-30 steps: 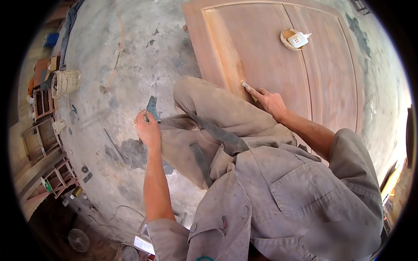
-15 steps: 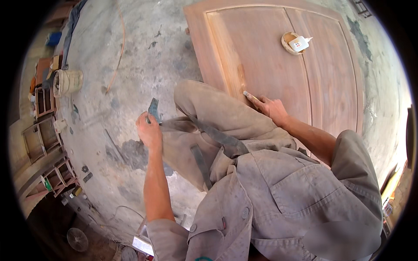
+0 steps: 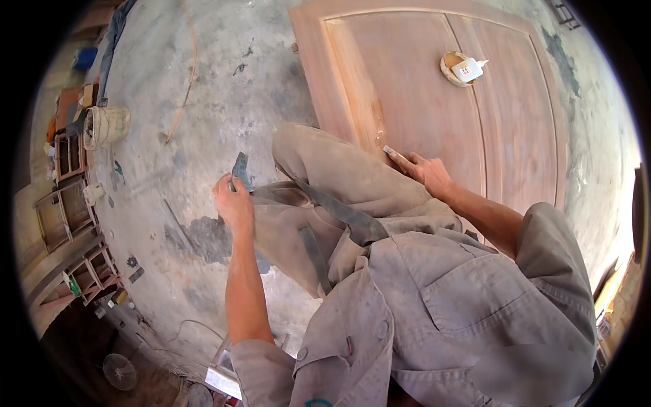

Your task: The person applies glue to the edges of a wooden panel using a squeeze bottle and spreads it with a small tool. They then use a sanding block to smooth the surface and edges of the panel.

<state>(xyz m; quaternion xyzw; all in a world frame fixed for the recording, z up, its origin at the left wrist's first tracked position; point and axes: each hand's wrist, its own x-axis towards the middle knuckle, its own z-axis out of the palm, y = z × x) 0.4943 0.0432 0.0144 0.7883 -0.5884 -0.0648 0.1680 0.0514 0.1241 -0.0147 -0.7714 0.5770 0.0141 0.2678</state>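
Note:
My left hand (image 3: 232,201) is closed around a curved, dark grey-green piece of sandpaper (image 3: 241,172), held beside my bent leg. My right hand (image 3: 428,173) grips a small putty knife (image 3: 397,156) with a pale flat tip and a brownish handle. Its tip is close to the light, unevenly coloured strip along the left edge of a wooden door panel's recess. The reddish-brown panel (image 3: 413,88) lies on the floor beyond my knee. A few small pale spots show on the strip just above the tip. My knee hides the panel's near left part.
On the panel stands a round bowl (image 3: 448,69) of tan material, with a white squeeze bottle (image 3: 469,70) resting on it. A thin orange hose (image 3: 184,108) crosses the concrete floor (image 3: 156,176). A pale bucket (image 3: 107,127) and wooden frames (image 3: 68,216) line the left side.
The putty knife's tip has moved slightly down and right along the panel, uncovering small pale spots on the strip. My left hand still holds the sandpaper in nearly the same place.

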